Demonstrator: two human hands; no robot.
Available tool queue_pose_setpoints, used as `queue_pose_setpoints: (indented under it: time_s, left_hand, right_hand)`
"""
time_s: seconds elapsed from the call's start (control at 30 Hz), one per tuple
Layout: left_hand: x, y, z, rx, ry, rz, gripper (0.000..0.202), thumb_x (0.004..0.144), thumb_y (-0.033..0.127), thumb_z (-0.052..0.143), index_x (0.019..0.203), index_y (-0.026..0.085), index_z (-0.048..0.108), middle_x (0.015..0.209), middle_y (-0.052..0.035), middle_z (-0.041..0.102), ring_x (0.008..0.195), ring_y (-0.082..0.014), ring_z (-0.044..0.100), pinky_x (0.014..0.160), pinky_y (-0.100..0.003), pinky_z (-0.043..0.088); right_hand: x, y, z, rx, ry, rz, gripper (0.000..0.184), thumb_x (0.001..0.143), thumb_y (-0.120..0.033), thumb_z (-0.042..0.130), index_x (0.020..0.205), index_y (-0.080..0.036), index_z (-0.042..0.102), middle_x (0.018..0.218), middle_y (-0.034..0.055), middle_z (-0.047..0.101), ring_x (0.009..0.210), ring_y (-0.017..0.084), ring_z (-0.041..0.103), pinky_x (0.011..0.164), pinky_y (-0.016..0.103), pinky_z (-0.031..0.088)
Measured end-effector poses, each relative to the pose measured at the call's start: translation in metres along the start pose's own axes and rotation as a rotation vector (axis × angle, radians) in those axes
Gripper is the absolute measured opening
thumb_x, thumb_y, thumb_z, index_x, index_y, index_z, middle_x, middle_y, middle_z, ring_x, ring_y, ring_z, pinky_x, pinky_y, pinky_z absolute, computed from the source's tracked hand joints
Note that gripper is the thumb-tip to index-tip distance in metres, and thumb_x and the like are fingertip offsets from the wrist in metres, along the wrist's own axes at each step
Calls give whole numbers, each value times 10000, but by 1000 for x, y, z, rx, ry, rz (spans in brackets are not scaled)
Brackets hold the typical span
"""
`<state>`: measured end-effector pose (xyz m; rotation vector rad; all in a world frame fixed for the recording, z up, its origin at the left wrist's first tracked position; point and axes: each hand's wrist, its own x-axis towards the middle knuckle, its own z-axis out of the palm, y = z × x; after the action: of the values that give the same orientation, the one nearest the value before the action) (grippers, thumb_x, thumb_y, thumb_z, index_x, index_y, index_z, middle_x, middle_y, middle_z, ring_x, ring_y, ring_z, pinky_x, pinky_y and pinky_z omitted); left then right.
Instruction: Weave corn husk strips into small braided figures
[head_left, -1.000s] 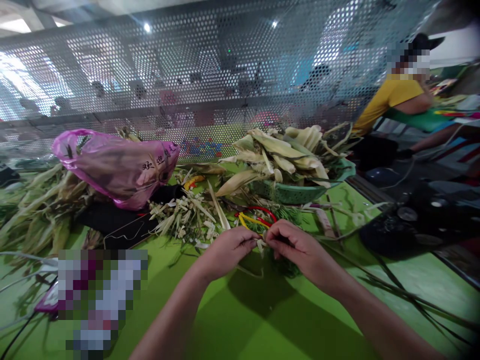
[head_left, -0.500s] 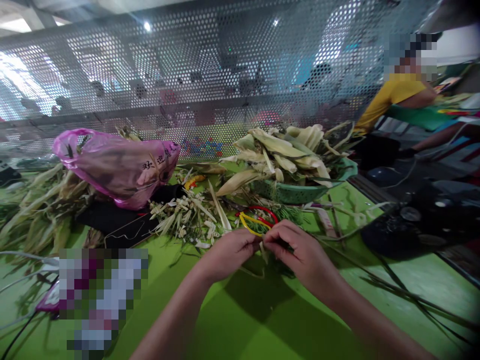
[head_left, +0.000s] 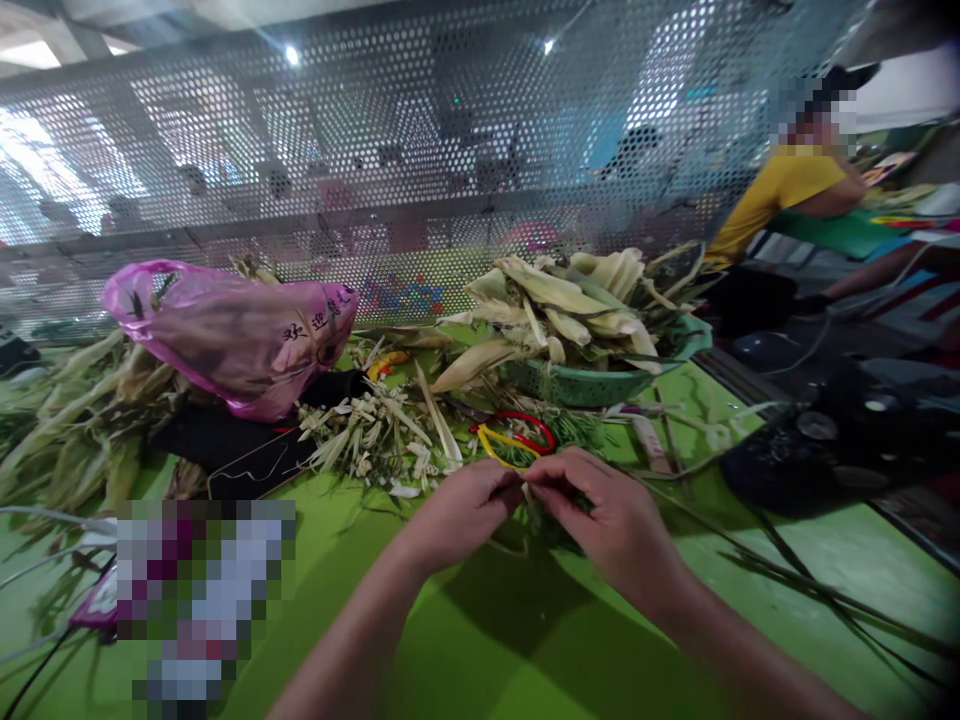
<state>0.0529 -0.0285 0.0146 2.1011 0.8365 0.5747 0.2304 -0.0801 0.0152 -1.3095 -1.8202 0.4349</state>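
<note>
My left hand (head_left: pixel 463 512) and my right hand (head_left: pixel 600 505) meet over the green table (head_left: pixel 480 620), fingertips pinched together and almost touching. Between them is a thin pale strip (head_left: pixel 531 508) of plant fibre that looks like corn husk; most of it is hidden by the fingers. Just beyond the fingertips lie scissors (head_left: pixel 550 434) with one red and one yellow handle loop. To their left spreads a pile of cut husk scraps (head_left: pixel 382 430). Fine green sprigs (head_left: pixel 589 432) lie behind my right hand.
A green basket (head_left: pixel 592 388) heaped with dry corn husks (head_left: pixel 577 300) stands at the back. Further left are a pink plastic bag (head_left: pixel 247 335) and more husks (head_left: pixel 90 420). Long dark stems (head_left: pixel 817 585) lie right. A perforated metal screen (head_left: pixel 420 150) rises behind; a person in yellow (head_left: pixel 799 190) sits beyond.
Both hands stay pinched together in nearly the same place. My fingers have shifted only slightly, and the view has moved a little.
</note>
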Motion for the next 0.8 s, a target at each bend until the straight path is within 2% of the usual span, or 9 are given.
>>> queue_pose_setpoints:
  time_s: [0.13, 0.23, 0.33, 0.43, 0.53, 0.67, 0.8]
  left_hand:
    - [0, -3, 5, -20, 15, -7, 172, 864, 185, 438, 773, 174, 584, 777, -20, 571, 730, -140, 503, 659, -247, 373]
    - [2, -3, 8, -61, 106, -35, 183, 872, 187, 434, 776, 174, 590, 755, -16, 568, 720, -142, 502, 654, -252, 368]
    - [4, -2, 9, -93, 215, -14, 215, 896, 200, 422, 761, 169, 587, 783, -27, 554, 771, -150, 508, 695, -254, 387]
    - [4, 0, 12, -151, 294, 1, 196, 904, 204, 439, 819, 164, 611, 893, -49, 553, 871, -156, 523, 774, -254, 410]
    - [3, 1, 15, -149, 336, -8, 184, 897, 187, 459, 852, 169, 637, 914, -50, 547, 889, -157, 528, 788, -253, 418]
    - [2, 0, 15, -96, 313, 5, 213, 877, 146, 477, 925, 190, 680, 892, -40, 569, 845, -150, 544, 764, -250, 424]
    - [1, 2, 13, -49, 311, 21, 268, 866, 129, 488, 1009, 211, 699, 848, -29, 567, 795, -142, 547, 730, -243, 426]
  right_hand:
    - [-2, -1, 2, 18, 5, 27, 90, 888, -221, 552, 931, -244, 628, 870, 15, 635, 737, 155, 603, 699, 276, 474]
    - [0, -1, -2, 64, 142, 86, 112, 855, -280, 608, 957, -235, 597, 902, 28, 603, 681, 145, 556, 654, 282, 470]
    - [4, 2, -5, 198, 260, 241, 259, 786, -376, 686, 942, -220, 549, 864, 31, 569, 678, 154, 527, 612, 284, 468]
    - [7, 3, -1, 448, 168, 426, 408, 697, -442, 758, 946, -216, 527, 866, 39, 608, 760, 187, 581, 664, 308, 502]
    - [9, 3, 7, 649, 29, 488, 488, 660, -426, 795, 1021, -228, 534, 991, 63, 656, 944, 228, 617, 819, 356, 509]
    - [7, 6, 14, 730, 52, 487, 514, 647, -381, 814, 1066, -236, 555, 1016, 57, 662, 977, 219, 616, 873, 365, 492]
    - [5, 11, 16, 749, 51, 487, 426, 660, -380, 805, 987, -214, 590, 936, 44, 665, 902, 204, 621, 839, 354, 494]
